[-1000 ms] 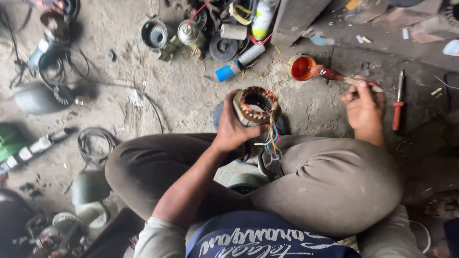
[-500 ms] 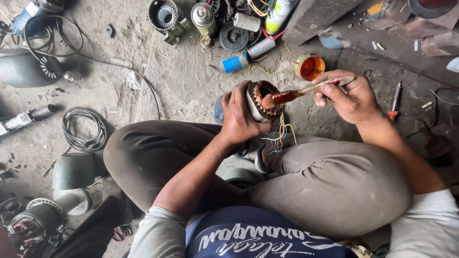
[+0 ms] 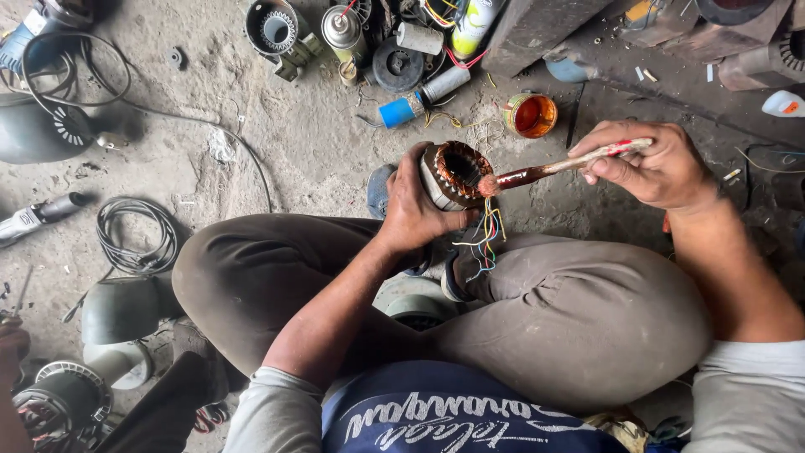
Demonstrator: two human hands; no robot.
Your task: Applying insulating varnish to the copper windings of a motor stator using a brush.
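Observation:
My left hand (image 3: pixel 413 205) grips a round motor stator (image 3: pixel 455 172) with copper windings, held above my crossed legs. Coloured wires (image 3: pixel 485 236) hang from its lower edge. My right hand (image 3: pixel 650 164) holds a small brush (image 3: pixel 553 170) by its stained wooden handle. The brush's reddish tip touches the stator's winding on the right side. A small open tin of orange-red varnish (image 3: pixel 531 115) stands on the floor just beyond the stator.
Motor parts, a spray can (image 3: pixel 341 29) and a blue-capped tube (image 3: pixel 415 99) lie on the dusty floor at the top. A coiled black cable (image 3: pixel 136 235) and grey motor housings (image 3: pixel 122 310) sit at the left. A dark block (image 3: pixel 537 29) stands at the top right.
My right hand lifted the brush from beside the varnish tin over to the stator. The brush tip now rests on the winding. The view shifted slightly.

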